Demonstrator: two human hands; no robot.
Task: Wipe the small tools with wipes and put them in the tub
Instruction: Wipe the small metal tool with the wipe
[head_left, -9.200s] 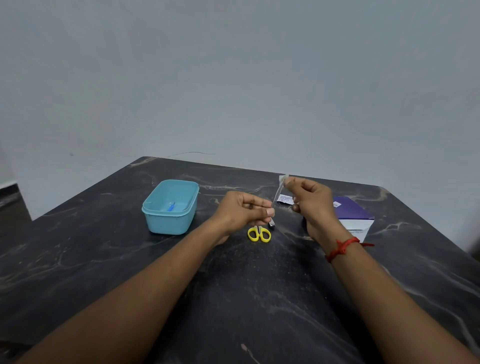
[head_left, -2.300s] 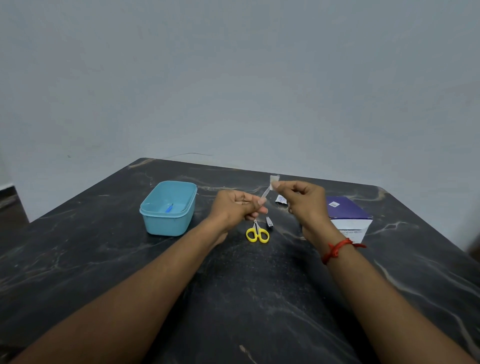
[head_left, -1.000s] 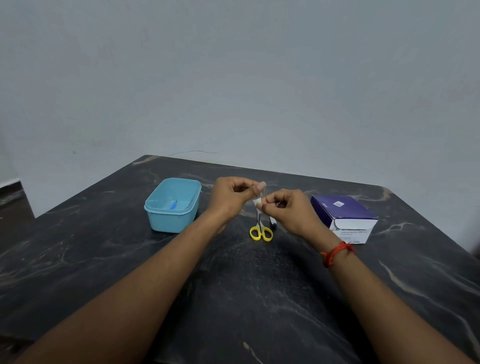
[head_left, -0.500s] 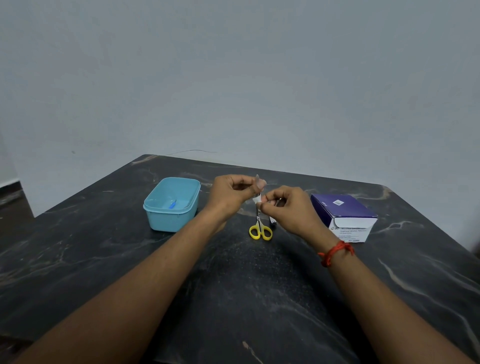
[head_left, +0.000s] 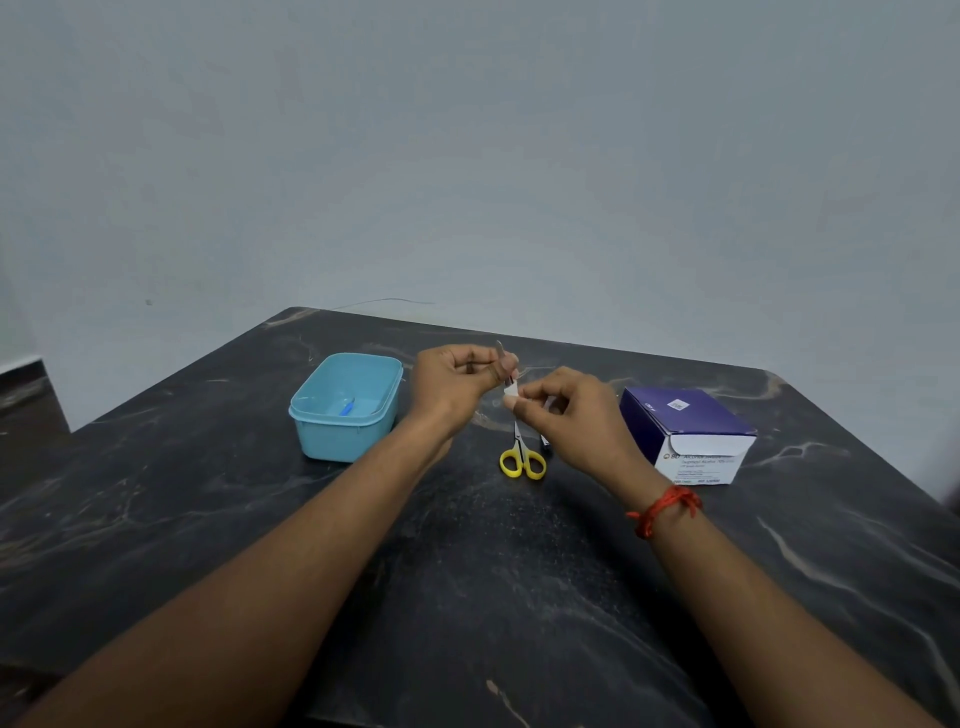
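My left hand (head_left: 457, 382) pinches a thin metal tool (head_left: 502, 353) whose tip sticks up above the fingers. Just to its right, my right hand (head_left: 566, 415) pinches a small white wipe (head_left: 511, 392) against the tool's lower part. Both hands hover over the dark marble table (head_left: 467, 571). Small yellow-handled scissors (head_left: 522, 460) lie on the table below the hands, with a small dark tool (head_left: 545, 441) beside them, partly hidden by my right hand. The light blue tub (head_left: 345, 405) stands to the left and holds a small blue item (head_left: 346, 408).
A purple and white box of alcohol swabs (head_left: 688, 434) stands to the right of my right hand. The table's far edge meets a plain grey wall. A red thread is tied round my right wrist.
Since a second ago the hands stayed close together. The tool's tip now shows higher above my left fingers, and the wipe sits lower along it.
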